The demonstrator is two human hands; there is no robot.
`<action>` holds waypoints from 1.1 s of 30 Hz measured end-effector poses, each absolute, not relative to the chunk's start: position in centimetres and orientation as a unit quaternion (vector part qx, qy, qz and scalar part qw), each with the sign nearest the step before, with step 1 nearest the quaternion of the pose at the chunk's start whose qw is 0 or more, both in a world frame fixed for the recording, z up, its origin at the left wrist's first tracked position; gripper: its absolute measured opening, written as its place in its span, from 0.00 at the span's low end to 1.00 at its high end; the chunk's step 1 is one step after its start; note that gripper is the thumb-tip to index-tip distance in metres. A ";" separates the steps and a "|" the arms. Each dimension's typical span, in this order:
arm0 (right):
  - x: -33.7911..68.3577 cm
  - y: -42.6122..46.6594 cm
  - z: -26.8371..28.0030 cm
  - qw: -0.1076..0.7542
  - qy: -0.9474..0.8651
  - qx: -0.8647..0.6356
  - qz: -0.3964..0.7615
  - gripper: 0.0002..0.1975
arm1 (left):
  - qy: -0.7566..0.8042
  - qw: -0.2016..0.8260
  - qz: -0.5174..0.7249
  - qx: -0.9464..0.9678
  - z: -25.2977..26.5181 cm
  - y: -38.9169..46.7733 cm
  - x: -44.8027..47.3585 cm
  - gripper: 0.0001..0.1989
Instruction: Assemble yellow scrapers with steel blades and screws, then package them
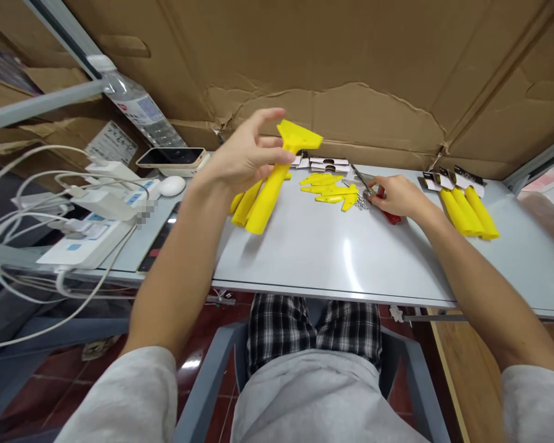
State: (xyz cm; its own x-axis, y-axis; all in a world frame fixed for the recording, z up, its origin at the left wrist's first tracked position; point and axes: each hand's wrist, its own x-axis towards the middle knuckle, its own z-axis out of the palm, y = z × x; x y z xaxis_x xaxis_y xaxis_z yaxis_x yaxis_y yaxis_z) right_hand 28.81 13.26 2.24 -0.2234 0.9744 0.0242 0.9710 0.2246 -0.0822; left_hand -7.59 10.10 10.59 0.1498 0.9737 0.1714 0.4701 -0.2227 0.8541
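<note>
My left hand point(249, 151) grips a yellow plastic scraper handle point(277, 184) near its wide, flared head, holding it tilted above the table. Behind it lie other yellow handles point(247, 204), partly covered. My right hand point(399, 195) is closed around a screwdriver point(391, 217) with a red handle; a thin dark shaft points away to the upper left. Just left of those fingers is a small pile of screws point(362, 203). Several flat yellow pieces point(325, 187) lie between my hands, with pale strips point(329, 165) with dark marks behind them.
On the right lie yellow scrapers point(469, 212) with black and white heads. A power strip point(90, 240) with tangled white cables, a phone point(170, 157), a white mouse point(171, 186) and a leaning water bottle point(141, 107) occupy the left. Cardboard point(332, 55) walls the back.
</note>
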 end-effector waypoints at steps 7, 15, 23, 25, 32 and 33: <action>29.6 13.7 2.3 0.024 -0.784 -0.619 0.031 0.29 | 0.389 0.614 0.450 0.519 4.4 11.1 -1.0 0.13; 32.2 14.3 3.7 0.035 -0.769 -0.638 0.023 0.26 | 0.419 0.649 0.377 0.511 2.1 11.6 -0.8 0.10; 33.4 14.3 3.9 0.020 -0.744 -0.662 0.083 0.30 | 0.401 0.684 0.368 0.486 0.8 11.8 -0.7 0.20; 33.3 14.2 3.8 0.020 -0.735 -0.668 0.113 0.30 | 0.397 0.692 0.370 0.476 0.8 11.9 -0.7 0.20; 33.5 14.6 3.4 0.025 -0.742 -0.662 0.099 0.27 | 0.369 0.721 0.374 0.453 1.4 11.4 -0.5 0.12; 33.4 14.6 3.4 0.025 -0.747 -0.659 0.089 0.27 | 0.363 0.726 0.371 0.452 1.4 11.3 -0.5 0.11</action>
State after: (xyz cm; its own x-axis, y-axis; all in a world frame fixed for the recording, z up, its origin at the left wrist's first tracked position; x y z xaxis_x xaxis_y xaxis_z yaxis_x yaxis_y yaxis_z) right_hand 33.44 14.60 3.41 -0.1312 0.9881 -0.0806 0.9792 0.1165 -0.1658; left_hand -0.49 11.31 1.39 0.4612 0.8666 -0.1906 -0.2112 0.3159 0.9250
